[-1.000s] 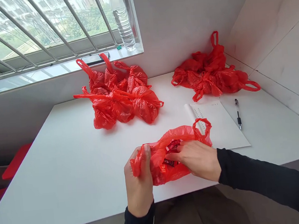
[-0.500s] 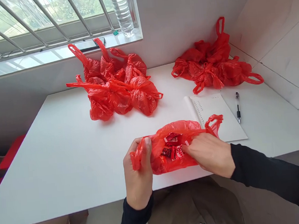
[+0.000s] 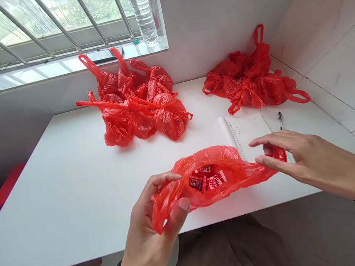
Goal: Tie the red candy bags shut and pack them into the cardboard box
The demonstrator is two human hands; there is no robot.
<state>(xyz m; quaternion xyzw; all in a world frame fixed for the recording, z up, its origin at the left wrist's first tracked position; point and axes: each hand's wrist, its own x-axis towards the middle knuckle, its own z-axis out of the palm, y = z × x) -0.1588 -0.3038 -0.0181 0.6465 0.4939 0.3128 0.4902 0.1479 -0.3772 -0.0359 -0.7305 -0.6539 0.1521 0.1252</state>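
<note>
A red plastic bag (image 3: 233, 188) lies with its mouth spread wide near the table's front edge. Inside it, several small wrapped sweets (image 3: 215, 180) in red, white and dark wrappers show. My left hand (image 3: 157, 218) holds the bag's left handle, thumb in front and fingers behind. At the other end, my right hand (image 3: 302, 158) has the right handle in its curled fingers, while its thumb and index finger stand apart. The bag is drawn out between both hands.
Several knotted red bags (image 3: 141, 115) sit by the window wall, and more red bags (image 3: 251, 84) lie in the right corner. A notebook (image 3: 249, 130) and a pen (image 3: 280, 119) are partly behind my right hand. A water bottle (image 3: 144, 19) stands on the sill.
My right hand has come out from among the sweets and moved right to the bag's other handle. The bag is stretched wider, and my left hand has shifted slightly left and nearer.
</note>
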